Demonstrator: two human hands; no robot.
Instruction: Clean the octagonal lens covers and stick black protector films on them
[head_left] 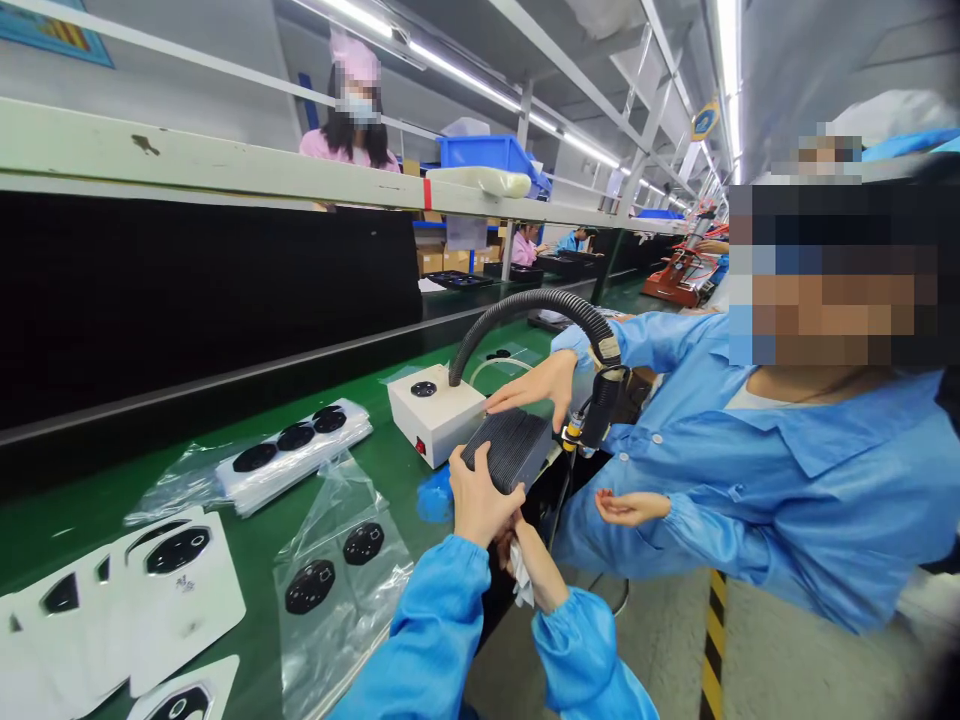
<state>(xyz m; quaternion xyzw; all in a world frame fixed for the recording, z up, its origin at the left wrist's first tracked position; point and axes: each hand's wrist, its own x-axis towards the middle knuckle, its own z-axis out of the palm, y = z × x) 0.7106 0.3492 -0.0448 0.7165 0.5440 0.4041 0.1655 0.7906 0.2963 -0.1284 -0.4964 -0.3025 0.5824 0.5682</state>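
Observation:
My left hand (pixel 477 497) grips the near end of a dark ribbed stack of thin black pieces (pixel 510 447), held out over the edge of the green conveyor belt (pixel 247 545). My right hand (pixel 516 552) is lower, mostly hidden under the left, closed on a white cloth (pixel 522 583). A co-worker in a blue coat (pixel 787 470) lays one hand (pixel 534 390) on top of the far end of the stack; that person's other hand (pixel 628 507) hangs open below.
A white box (pixel 435 410) with a black flexible hose (pixel 540 310) stands on the belt by the stack. Clear bags holding white sheets with black cutouts (pixel 296 450) lie on the belt at left. Other workers sit behind the shelf rail (pixel 225 170).

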